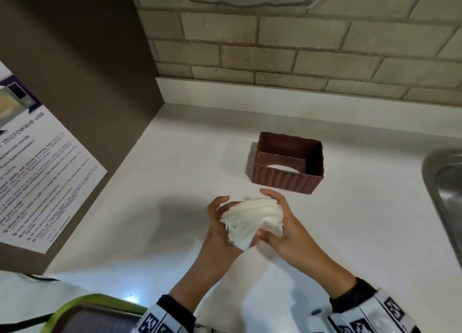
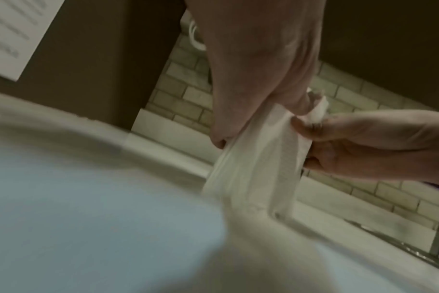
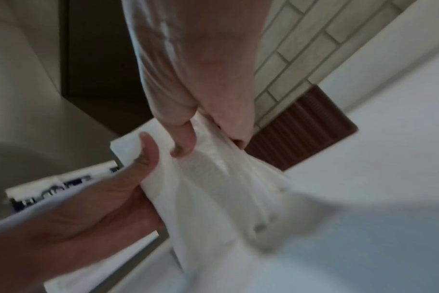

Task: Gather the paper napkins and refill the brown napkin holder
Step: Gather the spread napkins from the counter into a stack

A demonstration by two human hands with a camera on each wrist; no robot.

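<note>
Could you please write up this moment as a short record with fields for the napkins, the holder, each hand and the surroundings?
napkins: white stack of paper napkins, fanned and uneven, held between both hands above the counter
holder: brown napkin holder, upright on the counter beyond the hands, open top, no napkins seen inside
left hand: left hand grips the stack's left side
right hand: right hand grips the right side, thumb at the near edge
surroundings: sink at right, brick-tile wall behind, microwave notice at left
</note>
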